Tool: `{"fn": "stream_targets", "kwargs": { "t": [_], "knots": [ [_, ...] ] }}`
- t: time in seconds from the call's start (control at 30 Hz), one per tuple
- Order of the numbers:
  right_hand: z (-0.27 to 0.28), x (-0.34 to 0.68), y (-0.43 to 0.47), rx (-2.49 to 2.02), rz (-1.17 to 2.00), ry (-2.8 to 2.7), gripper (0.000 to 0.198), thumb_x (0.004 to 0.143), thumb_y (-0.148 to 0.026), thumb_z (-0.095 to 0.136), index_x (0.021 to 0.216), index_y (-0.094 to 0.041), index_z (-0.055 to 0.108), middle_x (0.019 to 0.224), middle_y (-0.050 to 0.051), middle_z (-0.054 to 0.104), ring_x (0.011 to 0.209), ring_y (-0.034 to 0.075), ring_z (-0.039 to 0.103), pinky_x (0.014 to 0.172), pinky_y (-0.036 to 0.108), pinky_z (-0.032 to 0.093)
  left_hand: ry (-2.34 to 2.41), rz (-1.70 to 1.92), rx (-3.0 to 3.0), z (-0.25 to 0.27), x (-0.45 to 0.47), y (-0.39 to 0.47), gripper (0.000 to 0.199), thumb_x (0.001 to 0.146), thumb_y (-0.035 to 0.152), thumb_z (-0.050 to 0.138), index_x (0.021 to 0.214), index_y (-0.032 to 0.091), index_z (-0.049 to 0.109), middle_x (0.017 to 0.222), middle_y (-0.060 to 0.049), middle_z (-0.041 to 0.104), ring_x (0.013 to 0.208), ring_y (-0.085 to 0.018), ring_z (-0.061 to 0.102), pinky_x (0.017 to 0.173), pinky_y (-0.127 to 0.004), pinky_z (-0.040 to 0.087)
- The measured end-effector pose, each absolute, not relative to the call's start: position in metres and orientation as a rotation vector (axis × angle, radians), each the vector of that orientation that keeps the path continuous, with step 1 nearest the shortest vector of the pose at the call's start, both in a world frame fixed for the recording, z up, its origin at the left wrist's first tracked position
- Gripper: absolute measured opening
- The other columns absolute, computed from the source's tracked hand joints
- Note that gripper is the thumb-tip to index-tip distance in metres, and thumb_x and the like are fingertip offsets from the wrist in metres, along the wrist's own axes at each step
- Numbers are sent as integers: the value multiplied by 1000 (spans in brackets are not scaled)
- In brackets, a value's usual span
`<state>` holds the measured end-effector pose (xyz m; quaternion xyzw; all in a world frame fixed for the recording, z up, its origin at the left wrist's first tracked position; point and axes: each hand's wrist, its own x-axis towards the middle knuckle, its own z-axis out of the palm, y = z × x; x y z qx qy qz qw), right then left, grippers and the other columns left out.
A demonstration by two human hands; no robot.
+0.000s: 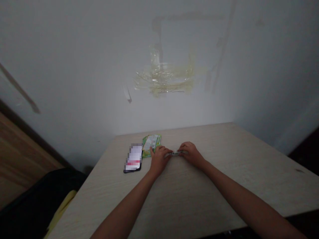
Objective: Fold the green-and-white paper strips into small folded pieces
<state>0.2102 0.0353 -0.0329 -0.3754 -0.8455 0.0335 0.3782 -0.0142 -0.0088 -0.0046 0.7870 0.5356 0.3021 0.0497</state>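
Observation:
Between my two hands, low over the wooden table (189,199), is a small, thin strip (175,153) with a pale and dark speckled look; its kind is too small to make out. My left hand (159,158) pinches the strip's left end, thumb and fingers together. At the right end, my right hand (191,153) grips it with bent fingers. Just beyond my left hand lies a green packet (151,143) with a white printed label, partly covered by that hand. A phone (134,158) with a lit, blurred-out screen rests flat to the left of the packet.
A grey-white wall (99,66) rises behind the table, with yellowed clear tape (164,79) stuck on it. To the left are a wooden panel (17,149), dark cloth (50,186) and something yellow (61,210) beside the table's edge.

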Motion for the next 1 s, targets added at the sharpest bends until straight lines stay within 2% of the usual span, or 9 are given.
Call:
{"fn": "stream_targets", "kwargs": {
  "t": [0.3,0.47,0.6,1.0],
  "knots": [
    [-25,207,27,-925,22,-2174,26,83,-25,69,110,-25,70,111,8,66,107,22,57,97,41,39,1675,907,2358,-6,-15,-6,15,87,28,62,97,33,72,107,-1,71,119,-25,50,112,-64,5],
    [-22,200,20,-957,-3,-2209,9,83,-23,69,91,-26,74,96,4,66,97,20,58,104,44,32,1690,909,2352,-5,-14,-7,15,87,30,62,99,32,71,109,-1,70,119,-24,50,113,-61,6],
    [-22,204,22,-1060,-34,-2189,6,84,-22,69,84,-25,74,90,3,65,92,19,57,107,46,28,1702,936,2336,-4,-15,-8,20,87,32,62,106,33,69,113,-1,69,120,-24,50,114,-62,8],
    [-21,212,24,-1260,-190,-2115,11,86,-24,65,94,-26,73,94,5,62,98,21,54,110,52,22,1683,901,2331,-5,-13,-8,17,88,33,60,101,31,71,110,-3,69,121,-26,49,113,-65,3]
  ]
}}
